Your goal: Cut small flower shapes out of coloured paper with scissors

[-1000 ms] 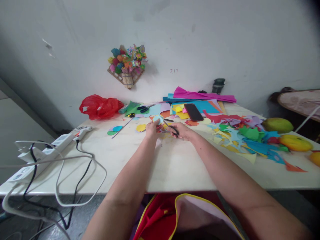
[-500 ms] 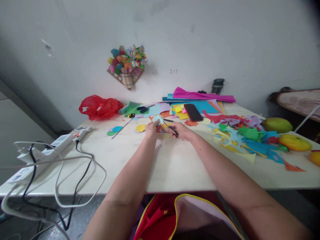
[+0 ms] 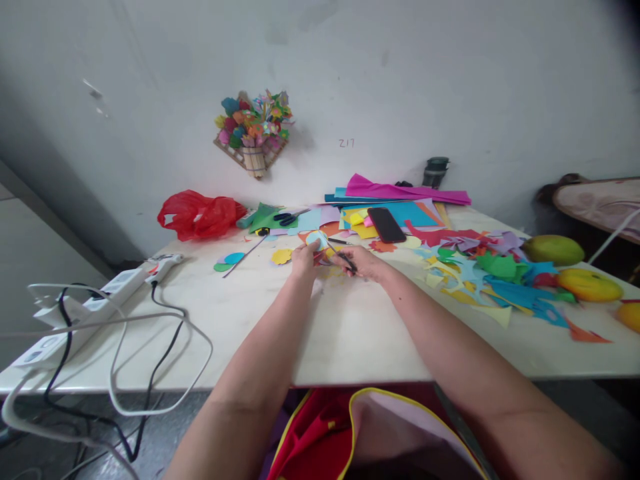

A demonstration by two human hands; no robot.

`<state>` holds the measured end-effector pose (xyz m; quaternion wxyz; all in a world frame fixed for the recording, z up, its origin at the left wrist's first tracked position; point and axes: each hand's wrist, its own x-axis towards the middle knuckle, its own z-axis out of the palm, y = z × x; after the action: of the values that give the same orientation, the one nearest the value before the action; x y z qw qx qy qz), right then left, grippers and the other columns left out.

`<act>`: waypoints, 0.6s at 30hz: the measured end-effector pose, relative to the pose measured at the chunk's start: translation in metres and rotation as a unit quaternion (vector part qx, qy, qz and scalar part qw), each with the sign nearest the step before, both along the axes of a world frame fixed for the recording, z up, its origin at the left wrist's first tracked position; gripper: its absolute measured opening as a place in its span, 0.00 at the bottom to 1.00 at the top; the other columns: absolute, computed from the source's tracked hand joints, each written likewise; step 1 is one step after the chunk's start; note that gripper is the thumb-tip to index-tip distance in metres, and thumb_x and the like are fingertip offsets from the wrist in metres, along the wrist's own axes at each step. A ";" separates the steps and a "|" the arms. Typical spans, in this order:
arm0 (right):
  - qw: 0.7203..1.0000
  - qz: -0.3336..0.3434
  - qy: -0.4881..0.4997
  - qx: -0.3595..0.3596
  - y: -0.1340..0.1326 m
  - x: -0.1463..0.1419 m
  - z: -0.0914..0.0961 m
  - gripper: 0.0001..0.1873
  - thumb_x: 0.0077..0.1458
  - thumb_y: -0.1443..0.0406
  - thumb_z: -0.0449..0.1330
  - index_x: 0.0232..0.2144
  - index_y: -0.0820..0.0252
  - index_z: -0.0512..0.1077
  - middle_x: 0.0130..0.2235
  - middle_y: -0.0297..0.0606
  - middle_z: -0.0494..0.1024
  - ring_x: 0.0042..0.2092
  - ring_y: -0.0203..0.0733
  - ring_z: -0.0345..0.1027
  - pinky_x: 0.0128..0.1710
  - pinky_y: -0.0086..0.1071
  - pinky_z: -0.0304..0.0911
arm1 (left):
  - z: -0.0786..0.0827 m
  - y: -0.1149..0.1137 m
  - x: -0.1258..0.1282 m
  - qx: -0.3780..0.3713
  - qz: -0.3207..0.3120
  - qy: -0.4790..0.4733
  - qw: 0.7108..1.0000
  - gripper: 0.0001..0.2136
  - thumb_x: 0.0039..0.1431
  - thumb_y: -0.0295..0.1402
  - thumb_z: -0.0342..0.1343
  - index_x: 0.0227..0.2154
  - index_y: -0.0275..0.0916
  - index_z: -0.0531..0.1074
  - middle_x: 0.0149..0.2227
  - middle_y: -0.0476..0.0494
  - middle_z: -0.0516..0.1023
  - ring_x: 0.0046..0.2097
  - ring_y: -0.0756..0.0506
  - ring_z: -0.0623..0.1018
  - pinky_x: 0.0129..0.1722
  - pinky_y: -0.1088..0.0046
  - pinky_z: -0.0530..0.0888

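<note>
My left hand (image 3: 305, 259) is closed on a small light-blue paper piece (image 3: 316, 238), pinched over the middle of the table. My right hand (image 3: 361, 261) is closed around dark-handled scissors (image 3: 347, 261), whose blades point left toward the paper. Some of the blades and the lower edge of the paper are hidden by my fingers. Small yellow scraps lie on the tabletop below my hands. Just left of my left hand is a yellow scalloped paper shape (image 3: 281, 256). A black phone (image 3: 387, 225) lies beyond my right hand on coloured sheets.
Paper scraps (image 3: 500, 267) and several mangoes (image 3: 590, 285) are on the right. At the left lie a power strip (image 3: 85, 317) with cables, blue and green paper circles (image 3: 234, 258) and a red plastic bag (image 3: 201, 215). More scissors (image 3: 286, 218) rest at the back.
Both hands stay in nearly the same place. The paper and scissors have shifted only very slightly between my fingers.
</note>
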<state>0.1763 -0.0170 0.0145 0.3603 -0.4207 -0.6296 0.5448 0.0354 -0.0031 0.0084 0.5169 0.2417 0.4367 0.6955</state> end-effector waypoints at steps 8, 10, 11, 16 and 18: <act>1.000 0.000 0.025 -0.001 0.004 -0.001 -0.004 0.13 0.42 0.60 0.69 0.22 0.63 0.71 0.14 0.27 0.62 0.16 0.27 0.53 0.14 0.23 0.48 | 0.003 -0.003 0.001 0.001 0.006 -0.009 1.000 0.09 0.42 0.25 0.63 0.19 0.35 0.66 0.18 0.51 0.67 0.21 0.54 0.69 0.25 0.77 0.71; 1.000 0.002 0.031 -0.003 0.003 -0.001 -0.004 0.13 0.42 0.60 0.69 0.22 0.63 0.71 0.14 0.26 0.62 0.16 0.27 0.53 0.14 0.23 0.48 | 0.003 -0.003 0.002 -0.002 0.014 -0.017 1.000 0.09 0.42 0.25 0.63 0.19 0.35 0.66 0.18 0.51 0.67 0.21 0.54 0.69 0.25 0.78 0.71; 0.999 0.002 0.035 -0.003 0.003 -0.002 -0.004 0.13 0.42 0.60 0.69 0.23 0.64 0.71 0.14 0.26 0.63 0.16 0.27 0.53 0.14 0.23 0.48 | 0.003 -0.003 0.002 -0.006 0.020 -0.020 1.000 0.08 0.42 0.25 0.62 0.20 0.35 0.66 0.18 0.51 0.67 0.21 0.54 0.69 0.25 0.78 0.71; 0.999 0.001 0.047 -0.006 0.005 -0.003 -0.005 0.14 0.40 0.60 0.68 0.25 0.64 0.72 0.14 0.26 0.64 0.16 0.28 0.54 0.13 0.22 0.48 | 0.005 -0.002 0.002 -0.026 0.032 -0.037 0.998 0.07 0.42 0.24 0.61 0.21 0.35 0.67 0.19 0.52 0.67 0.21 0.54 0.70 0.26 0.77 0.73; 0.999 0.002 0.049 -0.010 0.005 -0.003 -0.006 0.14 0.40 0.59 0.68 0.24 0.64 0.73 0.14 0.26 0.64 0.16 0.27 0.54 0.13 0.22 0.49 | 0.005 -0.002 0.002 -0.029 0.036 -0.043 0.998 0.06 0.42 0.24 0.61 0.21 0.35 0.67 0.19 0.51 0.68 0.21 0.53 0.70 0.27 0.76 0.73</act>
<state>0.1733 -0.0117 0.0087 0.3854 -0.3960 -0.6069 0.5712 0.0373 -0.0053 0.0136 0.5163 0.1807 0.4422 0.7108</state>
